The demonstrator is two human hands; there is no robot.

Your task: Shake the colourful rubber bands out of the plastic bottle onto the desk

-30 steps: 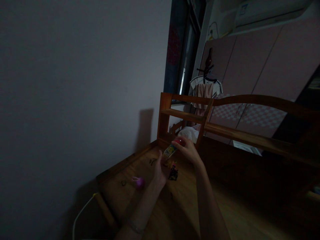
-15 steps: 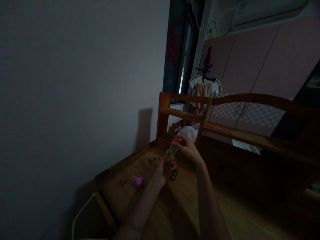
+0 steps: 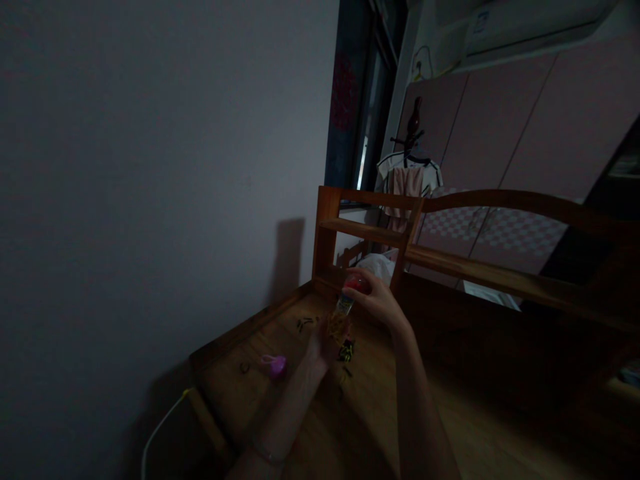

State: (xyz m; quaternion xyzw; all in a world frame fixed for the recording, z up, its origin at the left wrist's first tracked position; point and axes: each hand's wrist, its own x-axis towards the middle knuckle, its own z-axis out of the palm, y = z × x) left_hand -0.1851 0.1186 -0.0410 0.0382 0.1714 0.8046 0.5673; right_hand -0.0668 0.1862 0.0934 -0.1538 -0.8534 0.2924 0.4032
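Observation:
Both my hands are raised over a dim wooden desk. My right hand is closed round the red top end of a small tube-like container with a yellow and blue label, tilted down to the left. My left hand sits under its lower end, fingers curled around it. A small dark toy-like item lies on the desk just below the hands.
A purple round object and several small dark bits lie on the desk's left part. A wooden shelf rack stands at the back. The wall is close on the left. A white cable hangs off the desk's left edge.
The container has swung from a shallow slant to a steeper one, its lower end dropping into my left hand. My left hand has curled closer under it.

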